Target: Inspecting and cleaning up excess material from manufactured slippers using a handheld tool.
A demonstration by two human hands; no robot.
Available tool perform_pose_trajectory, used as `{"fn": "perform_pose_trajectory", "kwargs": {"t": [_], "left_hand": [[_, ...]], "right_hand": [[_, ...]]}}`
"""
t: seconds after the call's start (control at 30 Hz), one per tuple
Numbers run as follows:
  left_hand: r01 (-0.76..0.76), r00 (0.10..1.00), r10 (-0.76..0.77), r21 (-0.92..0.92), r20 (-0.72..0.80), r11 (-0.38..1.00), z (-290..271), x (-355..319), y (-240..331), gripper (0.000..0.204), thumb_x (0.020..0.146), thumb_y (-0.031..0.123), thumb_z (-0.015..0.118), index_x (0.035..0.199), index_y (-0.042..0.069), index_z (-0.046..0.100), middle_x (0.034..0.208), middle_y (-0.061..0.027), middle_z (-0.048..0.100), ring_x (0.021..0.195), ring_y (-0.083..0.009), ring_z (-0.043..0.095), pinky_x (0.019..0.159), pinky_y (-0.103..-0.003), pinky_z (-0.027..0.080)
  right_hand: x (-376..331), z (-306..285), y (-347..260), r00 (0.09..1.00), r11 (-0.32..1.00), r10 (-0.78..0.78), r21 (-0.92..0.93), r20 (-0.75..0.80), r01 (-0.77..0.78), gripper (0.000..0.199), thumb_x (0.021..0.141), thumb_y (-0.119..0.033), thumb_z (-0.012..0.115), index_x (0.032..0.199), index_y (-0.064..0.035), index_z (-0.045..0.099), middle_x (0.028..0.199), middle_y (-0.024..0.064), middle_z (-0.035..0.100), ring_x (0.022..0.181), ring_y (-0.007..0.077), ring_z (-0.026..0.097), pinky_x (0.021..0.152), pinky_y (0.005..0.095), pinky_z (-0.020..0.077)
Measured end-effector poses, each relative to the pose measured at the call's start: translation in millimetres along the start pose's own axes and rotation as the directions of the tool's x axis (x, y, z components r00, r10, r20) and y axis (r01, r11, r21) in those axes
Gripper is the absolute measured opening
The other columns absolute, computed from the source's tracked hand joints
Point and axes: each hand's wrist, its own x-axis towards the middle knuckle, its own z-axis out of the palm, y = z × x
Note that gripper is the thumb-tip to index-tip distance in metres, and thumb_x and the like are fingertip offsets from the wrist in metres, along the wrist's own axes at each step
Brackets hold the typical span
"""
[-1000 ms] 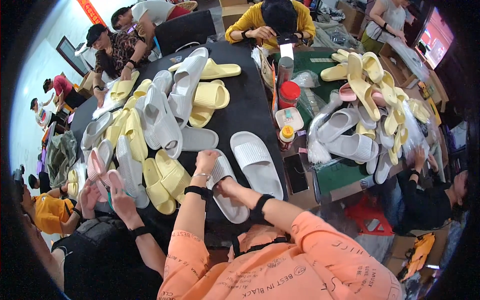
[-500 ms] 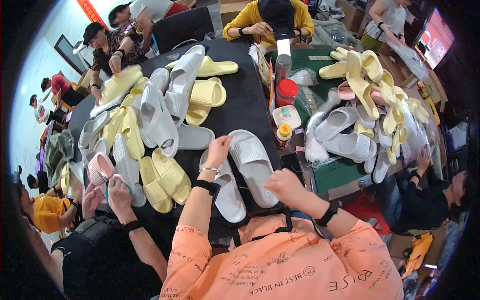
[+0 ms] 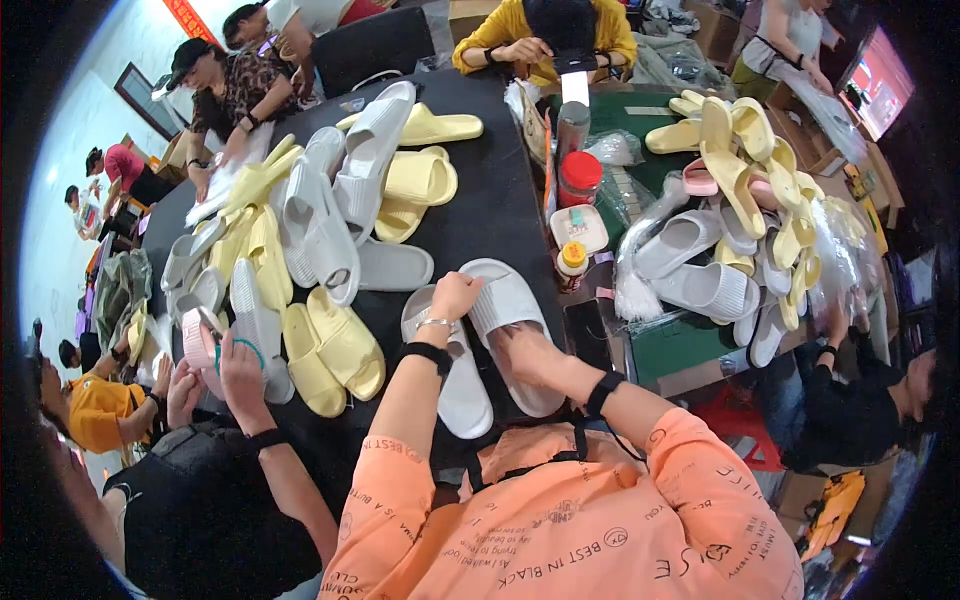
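My left hand (image 3: pixel 453 296) grips the left white slipper (image 3: pixel 452 372). My right hand (image 3: pixel 528 352) lies flat, fingers spread, on the right slipper (image 3: pixel 510 318). Both slippers rest on the table (image 3: pixel 490 215).

White ribbed slide sandals (image 3: pixel 505 330) lie on a black table (image 3: pixel 495 215); pale yellow slides (image 3: pixel 335 350); orange printed sleeves (image 3: pixel 690 470).

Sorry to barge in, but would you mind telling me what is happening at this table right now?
A person in an orange shirt is handling a pair of white slide sandals on a dark table. The left hand rests at the top of the left white sandal, and the right hand presses on the right white sandal. Heaps of yellow and white sandals lie around them. Beside them, a person in black handles a pink sandal.
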Motion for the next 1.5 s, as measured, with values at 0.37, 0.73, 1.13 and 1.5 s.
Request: {"fn": "perform_pose_trajectory", "kwargs": {"t": [0.37,0.73,1.13,1.5], "left_hand": [[0.097,0.991,-0.068,-0.275,0.112,0.957,9.7,4.1,-6.8,0.028,0.072,0.03,0.063,0.089,0.009,0.067,0.085,-0.0128,0.065,0.08,-0.0253,0.062,0.074,-0.033,0.047],[0.019,0.999,-0.012,-0.229,0.032,0.973,13.9,3.3,-11.3,0.028,0.074,0.026,0.063,0.085,0.0,0.065,0.074,-0.0118,0.064,0.069,-0.0184,0.06,0.064,-0.031,0.046],[0.124,0.988,-0.108,-0.162,0.108,0.979,17.7,18.9,-8.5,0.034,0.077,0.035,0.057,0.086,0.003,0.066,0.084,-0.0169,0.064,0.082,-0.0299,0.061,0.073,-0.037,0.046],[-0.016,0.975,-0.164,-0.789,-0.147,0.615,-13.1,-30.9,11.3,0.023,0.084,0.02,0.055,0.088,-0.001,0.065,0.073,0.0029,0.057,0.065,-0.0049,0.047,0.058,-0.019,0.037]], "right_hand": [[26.2,-6.2,1.2,0.946,0.999,0.019,-0.043,0.324,-0.006,0.017,0.073,-0.014,0.051,0.081,-0.0044,0.063,0.08,0.0157,0.062,0.077,0.0297,0.06,0.069,0.0387,0.0466],[-33.1,-22.0,-29.7,0.95,0.732,0.183,0.609,0.255,-0.304,0.022,0.077,-0.012,0.05,0.089,0.0052,0.056,0.088,0.0253,0.058,0.079,0.0415,0.055,0.069,0.0448,0.044],[20.6,8.3,-0.3,0.957,0.948,0.174,0.222,0.234,-0.227,0.016,0.074,-0.007,0.049,0.081,0.0052,0.057,0.081,0.0284,0.057,0.076,0.0416,0.056,0.065,0.0458,0.0458],[17.1,-58.5,-30.5,0.982,0.963,0.153,0.207,0.107,-0.173,0.021,0.078,-0.014,0.052,0.091,0.0007,0.055,0.084,0.0215,0.057,0.079,0.0366,0.056,0.068,0.043,0.0453]]}}
